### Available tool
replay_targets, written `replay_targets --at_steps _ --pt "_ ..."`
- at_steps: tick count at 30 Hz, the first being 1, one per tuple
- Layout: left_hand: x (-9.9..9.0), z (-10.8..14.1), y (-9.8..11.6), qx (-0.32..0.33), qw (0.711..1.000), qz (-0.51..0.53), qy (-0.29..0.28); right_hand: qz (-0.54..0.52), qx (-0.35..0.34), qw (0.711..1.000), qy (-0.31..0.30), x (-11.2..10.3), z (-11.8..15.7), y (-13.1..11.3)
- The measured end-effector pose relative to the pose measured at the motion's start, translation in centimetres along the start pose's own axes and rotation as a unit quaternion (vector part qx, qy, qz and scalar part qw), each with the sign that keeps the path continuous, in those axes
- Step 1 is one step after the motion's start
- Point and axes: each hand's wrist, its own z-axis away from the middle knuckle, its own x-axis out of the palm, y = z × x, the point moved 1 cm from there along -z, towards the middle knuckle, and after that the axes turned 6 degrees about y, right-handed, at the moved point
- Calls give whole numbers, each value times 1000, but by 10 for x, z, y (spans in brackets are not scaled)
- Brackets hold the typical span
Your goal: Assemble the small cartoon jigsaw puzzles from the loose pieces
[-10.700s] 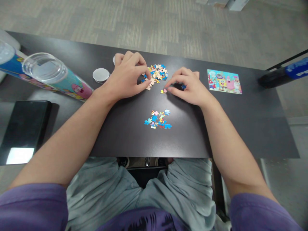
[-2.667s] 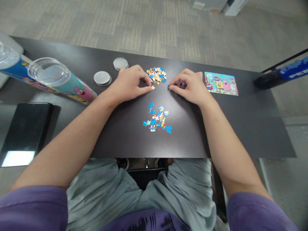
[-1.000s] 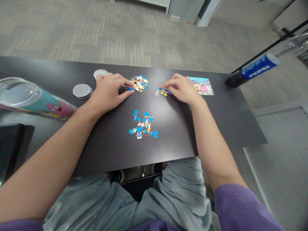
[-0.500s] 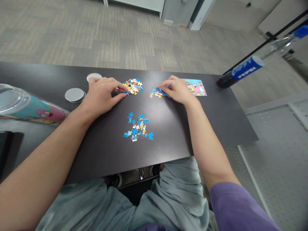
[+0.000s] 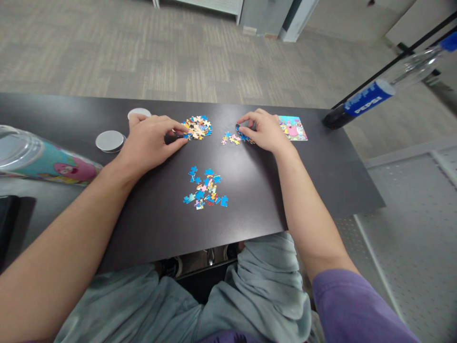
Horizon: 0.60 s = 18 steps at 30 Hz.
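My left hand (image 5: 152, 140) is at the left edge of a round heap of puzzle pieces (image 5: 198, 127), thumb and forefinger closed on a piece at its rim. Over a smaller group of pieces (image 5: 233, 139), my right hand (image 5: 262, 129) pinches a small dark blue piece (image 5: 238, 127) between thumb and forefinger. Other blue pieces lie partly hidden under that hand. A colourful picture card (image 5: 294, 128) lies just beyond its wrist. Nearer my body, a loose scatter of mostly blue pieces (image 5: 207, 188) rests on the dark table (image 5: 246, 190).
Two white round lids (image 5: 110, 141) (image 5: 139, 113) lie left of my left hand. A clear printed container (image 5: 64, 162) is on its side at the far left, with a black object (image 5: 9, 219) below it. A Pepsi bottle (image 5: 367, 101) stands at the right back.
My right hand has shifted slightly, its fingertips now raised with a dark blue piece between them. My left hand has hardly moved.
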Motion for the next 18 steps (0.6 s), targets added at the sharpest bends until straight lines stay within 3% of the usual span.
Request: replay_targets --at_steps 18 --pt "-6 0 13 45 998 24 25 -2 28 997 70 -8 -1 16"
